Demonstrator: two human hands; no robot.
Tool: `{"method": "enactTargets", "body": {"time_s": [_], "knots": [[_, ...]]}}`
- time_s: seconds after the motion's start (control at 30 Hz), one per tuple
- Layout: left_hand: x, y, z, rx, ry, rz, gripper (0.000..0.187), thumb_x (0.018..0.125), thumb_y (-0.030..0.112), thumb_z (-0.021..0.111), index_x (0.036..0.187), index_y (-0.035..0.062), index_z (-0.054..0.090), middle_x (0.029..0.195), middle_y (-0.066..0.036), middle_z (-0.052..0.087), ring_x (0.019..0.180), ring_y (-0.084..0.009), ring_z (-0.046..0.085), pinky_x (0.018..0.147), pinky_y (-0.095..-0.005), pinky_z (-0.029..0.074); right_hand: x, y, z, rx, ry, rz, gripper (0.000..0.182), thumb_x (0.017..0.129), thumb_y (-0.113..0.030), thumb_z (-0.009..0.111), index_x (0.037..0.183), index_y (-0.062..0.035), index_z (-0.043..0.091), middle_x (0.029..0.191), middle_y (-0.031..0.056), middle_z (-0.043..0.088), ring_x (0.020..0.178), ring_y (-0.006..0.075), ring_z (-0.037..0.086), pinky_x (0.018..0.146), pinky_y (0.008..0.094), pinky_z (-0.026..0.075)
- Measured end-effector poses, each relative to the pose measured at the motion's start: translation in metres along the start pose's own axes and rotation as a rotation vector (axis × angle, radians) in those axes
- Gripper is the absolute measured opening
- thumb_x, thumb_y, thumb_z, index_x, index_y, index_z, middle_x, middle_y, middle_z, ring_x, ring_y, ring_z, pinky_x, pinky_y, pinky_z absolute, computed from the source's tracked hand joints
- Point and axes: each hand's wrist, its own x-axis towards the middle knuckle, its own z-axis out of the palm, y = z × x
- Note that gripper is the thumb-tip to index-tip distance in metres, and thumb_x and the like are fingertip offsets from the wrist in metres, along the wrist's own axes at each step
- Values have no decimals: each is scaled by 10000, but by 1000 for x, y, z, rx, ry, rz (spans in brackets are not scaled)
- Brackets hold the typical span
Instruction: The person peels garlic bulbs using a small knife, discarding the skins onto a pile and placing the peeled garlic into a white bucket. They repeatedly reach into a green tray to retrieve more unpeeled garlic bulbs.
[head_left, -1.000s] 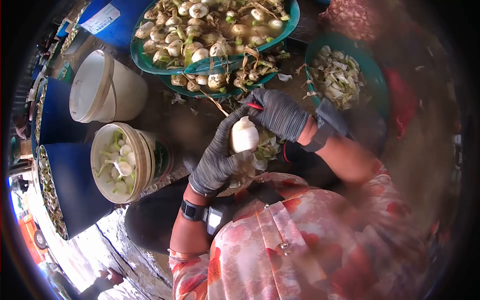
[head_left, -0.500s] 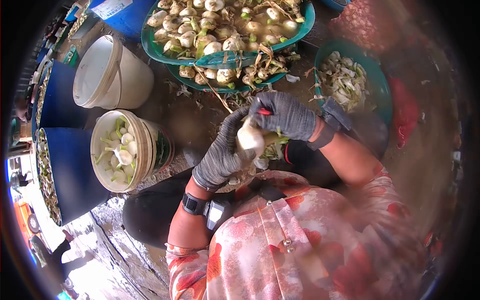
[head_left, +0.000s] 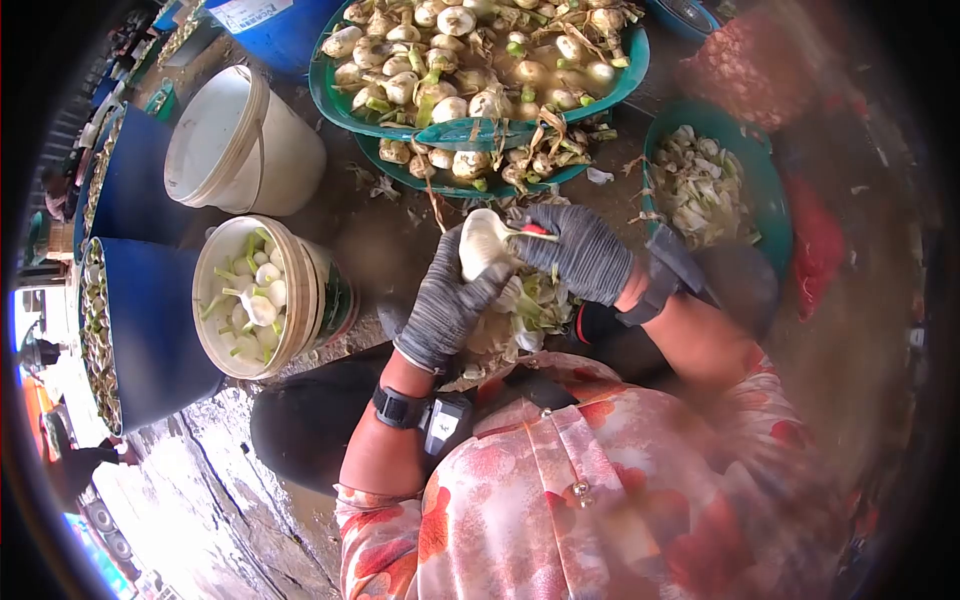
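Observation:
My left hand (head_left: 447, 308), in a grey knit glove, is closed around a white garlic bulb (head_left: 483, 245), its narrow neck pointing right. Right beside that neck is my gloved right hand (head_left: 580, 250), its fingers curled on a small tool with a red handle (head_left: 538, 231); the rest of the tool is mostly hidden by the glove. Below both hands lies a pile of peeled skins and green trimmings (head_left: 535, 305). To the left, a white bucket (head_left: 290, 340) contains cleaned garlic bulbs (head_left: 260, 308) with short green stems.
A green basin (head_left: 480, 132) of unpeeled garlic in muddy water stands ahead, above another green basin (head_left: 400, 178). At right is a green tub (head_left: 770, 190) of skins (head_left: 700, 185), beyond it a red mesh sack (head_left: 740, 75). A second white bucket (head_left: 290, 165) and blue barrels (head_left: 155, 340) are left.
The garlic bulb has been tipped, so its neck now points right toward my right hand. My right hand has moved slightly right and down. The whole view has shifted a little.

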Motion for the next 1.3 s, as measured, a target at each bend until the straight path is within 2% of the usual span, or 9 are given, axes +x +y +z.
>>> {"method": "enactTargets", "body": {"time_s": [0.2,0.3,0.47,0.7,0.87,0.93,1.0,1.2,1.3], "knots": [[-5,-2,-4,78,-22,272,629,896,188,697,1421,18,395,1280,-109,562,1151,-177,542,1010,-319,436,6,23,0,727,-188,116,294,904,-199,678,1160,-55,674,1070,90,685,995,241,638,906,337,496],[-11,-6,-10,-156,-93,207,750,819,279,759,1426,20,401,1318,-102,545,1199,-191,522,1049,-339,406,8,33,-3,-261,209,-699,351,902,-51,640,1250,-100,637,1142,74,688,973,186,664,836,313,539],[-16,-3,-11,-667,-174,81,779,773,312,733,1434,51,413,1299,-116,541,1155,-239,554,1020,-367,440,10,24,-14,276,105,81,265,908,-177,667,1148,-65,678,898,82,714,859,201,676,763,340,534],[-6,5,-44,-1190,91,98,605,845,320,664,1347,46,466,1182,-147,611,903,-261,641,711,-359,567,-6,-6,4,-695,-396,257,666,756,-627,703,1076,-44,674,1011,191,692,955,362,668,826,440,521],[32,68,-186,-1124,10,433,606,929,431,540,1280,-60,491,1240,-226,577,1089,-305,600,973,-389,516,0,-20,-25,-428,-132,130,615,807,-561,703,1116,-31,647,1008,192,690,952,349,671,836,437,517],[61,109,-223,-328,448,792,679,943,413,514,1384,-84,371,1404,-260,462,1253,-333,519,1073,-424,449,18,-33,-64,-169,63,29,540,853,-588,638,1019,-78,694,925,186,693,931,357,671,810,429,519],[58,149,-237,-1006,262,641,713,957,399,497,1446,-71,278,1498,-250,358,1355,-352,422,1119,-445,396,44,-53,-98,-328,256,262,540,898,-577,578,985,-58,701,907,201,691,910,365,673,793,425,519],[21,126,-95,-760,271,389,445,968,350,552,1291,47,508,1145,-124,630,880,-226,624,816,-423,530,178,33,-117,-807,-68,318,758,951,-662,355,1117,5,672,1155,224,655,1082,378,623,962,470,455],[24,56,-61,-910,161,230,373,1009,298,482,1270,35,524,1128,-97,624,930,-200,594,780,-350,498,216,63,-99,-889,-241,310,625,940,-602,417,1239,-98,636,1261,167,625,1131,362,608,989,457,449]]}}
